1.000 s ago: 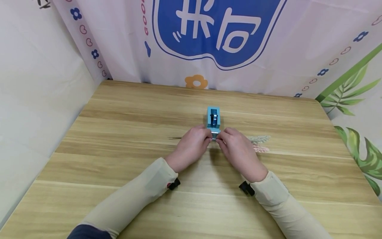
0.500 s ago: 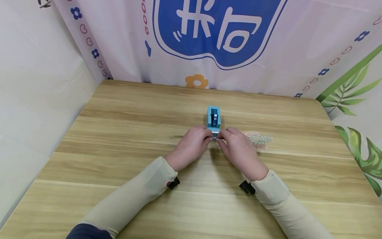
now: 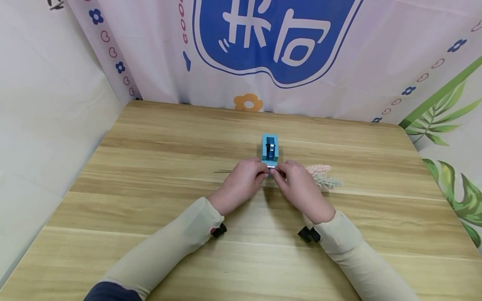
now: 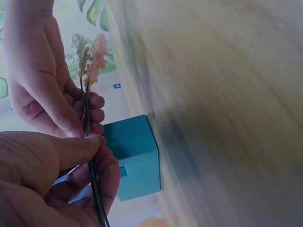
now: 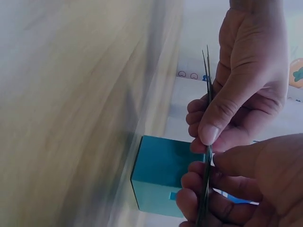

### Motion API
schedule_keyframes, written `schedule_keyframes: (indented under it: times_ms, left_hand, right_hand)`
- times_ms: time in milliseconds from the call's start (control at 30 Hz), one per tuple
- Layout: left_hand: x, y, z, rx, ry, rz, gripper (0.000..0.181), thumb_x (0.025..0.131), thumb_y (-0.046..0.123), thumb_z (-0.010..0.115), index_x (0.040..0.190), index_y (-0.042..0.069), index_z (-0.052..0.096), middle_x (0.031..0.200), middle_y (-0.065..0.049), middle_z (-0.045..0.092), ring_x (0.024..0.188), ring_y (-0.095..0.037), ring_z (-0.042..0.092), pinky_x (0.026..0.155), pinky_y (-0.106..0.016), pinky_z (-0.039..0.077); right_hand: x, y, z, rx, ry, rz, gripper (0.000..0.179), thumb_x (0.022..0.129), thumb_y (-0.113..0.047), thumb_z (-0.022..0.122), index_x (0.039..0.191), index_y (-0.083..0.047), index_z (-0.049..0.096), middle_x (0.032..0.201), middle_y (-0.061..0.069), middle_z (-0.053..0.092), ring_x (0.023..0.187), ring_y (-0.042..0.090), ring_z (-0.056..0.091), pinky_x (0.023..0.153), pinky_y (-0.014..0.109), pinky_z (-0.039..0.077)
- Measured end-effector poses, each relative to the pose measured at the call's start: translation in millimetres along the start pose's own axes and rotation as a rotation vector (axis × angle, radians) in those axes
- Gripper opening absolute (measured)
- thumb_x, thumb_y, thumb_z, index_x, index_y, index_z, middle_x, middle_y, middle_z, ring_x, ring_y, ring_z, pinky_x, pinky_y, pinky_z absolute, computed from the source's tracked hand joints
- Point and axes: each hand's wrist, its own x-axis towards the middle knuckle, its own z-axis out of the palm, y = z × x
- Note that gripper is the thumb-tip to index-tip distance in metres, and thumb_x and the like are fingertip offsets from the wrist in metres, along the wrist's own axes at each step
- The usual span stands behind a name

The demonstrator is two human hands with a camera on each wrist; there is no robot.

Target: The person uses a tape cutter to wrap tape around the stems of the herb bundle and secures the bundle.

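Between my hands lie the thin dark stems (image 4: 94, 182) of two artificial flower sprigs, side by side. My left hand (image 3: 241, 186) pinches them between thumb and fingers, with the stem ends sticking out to its left. Close beside it, my right hand (image 3: 303, 190) holds the same stems, thumb and fingertips nearly meeting the left ones. A pink flower head (image 3: 319, 169) and a grey-green flower head (image 3: 329, 181) show past the right hand. Just behind the fingers stands a light-blue tape dispenser (image 3: 265, 154) with a roll in it; the hands cover part of its front.
The wood-grain table (image 3: 150, 217) spreads out around the hands. A printed curtain (image 3: 162, 62) hangs along its back edge. White cloth and a leaf-patterned sheet flank the sides.
The flower heads have swapped places: pink was nearer me and now lies farther away, above the grey-green one. My right fingers have shifted slightly left. The left hand and dispenser stay put.
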Motion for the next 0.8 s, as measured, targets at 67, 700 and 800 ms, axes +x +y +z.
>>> schedule_keyframes:
  times_ms: [67,700,800]
  left_hand:
    - [0.1,-0.4,0.5,-0.004,-0.002,-0.002,0.013,0.101,0.006,0.067,0.106,0.004,0.079,0.105,-0.007,0.075,0.088,-0.016,0.065,0.079,-0.032,0.057]
    - [1.8,7.5,-5.6,0.084,0.031,-0.021,0.014,0.103,0.014,0.067,0.106,0.007,0.079,0.099,-0.005,0.073,0.08,-0.014,0.06,0.069,-0.025,0.053]
    - [6.4,8.6,-12.8,0.096,0.085,-0.029,0.015,0.103,0.013,0.066,0.109,0.005,0.077,0.104,-0.007,0.073,0.084,-0.016,0.064,0.072,-0.026,0.058]
  right_hand:
    - [2.0,0.0,0.2,0.03,-0.015,0.026,0.026,0.106,-0.02,0.062,0.087,-0.005,0.072,0.072,0.004,0.057,0.063,0.016,0.048,0.059,0.029,0.04]
    - [9.7,5.5,-0.5,0.166,-0.056,0.067,0.025,0.105,-0.016,0.064,0.087,0.0,0.071,0.072,0.004,0.061,0.064,0.014,0.049,0.058,0.025,0.04]
    - [9.9,6.3,0.4,0.174,-0.056,0.062,0.025,0.105,-0.016,0.065,0.087,0.0,0.071,0.072,0.004,0.061,0.063,0.014,0.049,0.059,0.026,0.04]
